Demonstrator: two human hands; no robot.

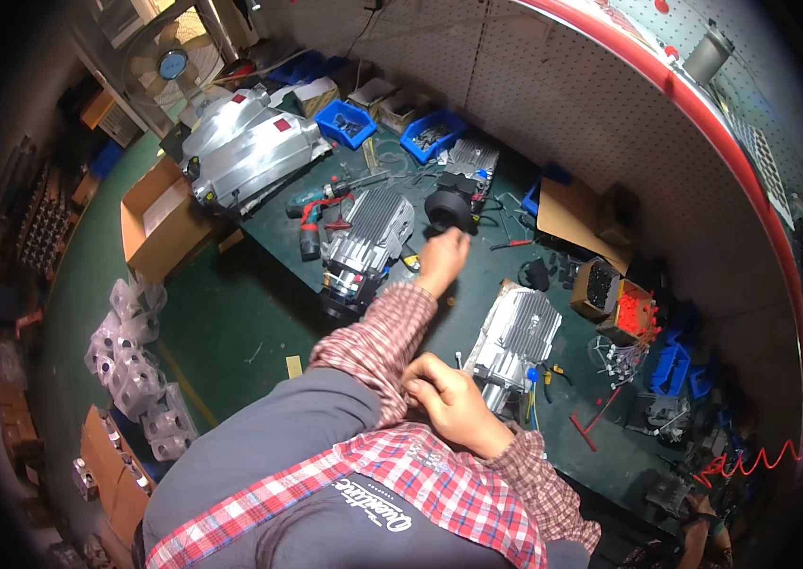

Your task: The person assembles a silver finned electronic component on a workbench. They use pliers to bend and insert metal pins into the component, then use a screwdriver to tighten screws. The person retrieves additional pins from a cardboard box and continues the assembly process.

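Note:
My left hand (444,262) reaches forward over the bench with its fingers curled, just below a black round part (449,205) on a ribbed metal unit (473,163). Whatever those fingers hold, if anything, is hidden. Closer to my body, my right hand (458,403) is closed beside my left sleeve, and its fingertips show no object I can name. Left of my left hand lies a finned silver housing (375,228) with a dark round end. Another finned silver housing (520,332) rests to the right of my hands, with a blue cap and thin wires at its near end.
A cordless drill (308,223) lies left of the housings. Blue bins (345,125) line the back, near large silver covers (255,147). To the right are a box of red caps (631,313) and a red T-handle tool (596,422). An open carton (160,223) stands at the left.

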